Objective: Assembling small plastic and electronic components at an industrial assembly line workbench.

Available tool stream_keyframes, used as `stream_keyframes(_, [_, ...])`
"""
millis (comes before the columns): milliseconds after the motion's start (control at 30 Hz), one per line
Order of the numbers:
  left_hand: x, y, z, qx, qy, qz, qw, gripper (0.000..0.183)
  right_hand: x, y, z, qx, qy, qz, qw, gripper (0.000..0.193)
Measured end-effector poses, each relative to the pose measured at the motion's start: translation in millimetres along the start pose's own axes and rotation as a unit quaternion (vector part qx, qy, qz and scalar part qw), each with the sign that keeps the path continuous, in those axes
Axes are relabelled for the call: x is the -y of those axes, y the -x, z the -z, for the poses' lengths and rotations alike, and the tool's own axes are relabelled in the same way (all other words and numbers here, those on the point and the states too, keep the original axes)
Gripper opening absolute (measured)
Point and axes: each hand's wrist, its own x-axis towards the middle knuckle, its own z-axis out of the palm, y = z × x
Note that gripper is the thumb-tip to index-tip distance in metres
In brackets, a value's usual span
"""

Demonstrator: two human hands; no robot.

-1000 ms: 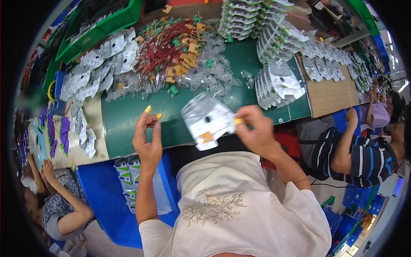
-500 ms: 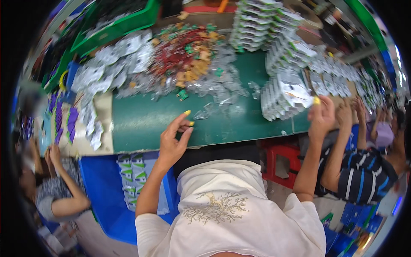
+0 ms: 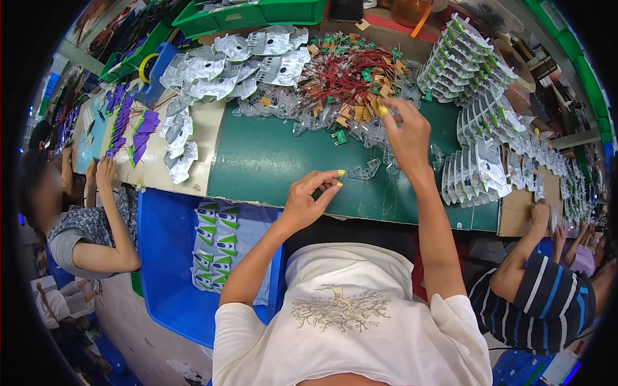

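Note:
My right hand [image 3: 407, 132] reaches over the right edge of a pile of red wires with small green and tan boards [image 3: 351, 80]. Its fingers are loosely bent and apart, with nothing visible in them. Nearer the front edge of the green tabletop [image 3: 257, 151], my left hand [image 3: 313, 198] hovers with thumb and index finger slightly apart. Yellow covers sit on fingertips of both hands. Just beyond the left fingertips lies a clear plastic piece [image 3: 365, 170]. More clear plastic parts [image 3: 283, 110] are heaped around the wires. One small green board [image 3: 339, 137] lies apart from the heap.
Stacked silver-white shells with green edges [image 3: 473, 174] stand at right; loose shells [image 3: 215, 71] lie at left. A blue bin [image 3: 164, 270] with similar pieces is below the table. Green trays [image 3: 257, 14] line the back. People work at the left and the right.
My right hand has left the stacked shells and moved left to the wire pile. My left hand stays near the front edge, close to the clear pieces. The whole view has shifted.

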Motion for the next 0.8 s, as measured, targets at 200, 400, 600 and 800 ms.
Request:
stream_keyframes(200, [-3,4,4,-0.005,0.003,0.011,1.0,0.023,-12,-11,-13,0.033,0.081,0.033,0.996,0.017])
stream_keyframes(400, [-4,5,6,0.013,-0.009,0.032,0.999,0.024,17,20,15,0.087,-0.105,-0.147,0.98,0.018])
stream_keyframes(600, [-2,-4,-4,-0.031,0.067,0.089,0.993,0.023,8,35,24,0.1,-0.012,-0.177,0.979,0.015])
stream_keyframes(800, [-28,-26,-12,-0.039,0.218,0.143,0.965,0.027,-3,33,20,0.003,-0.204,-0.188,0.961,0.009])
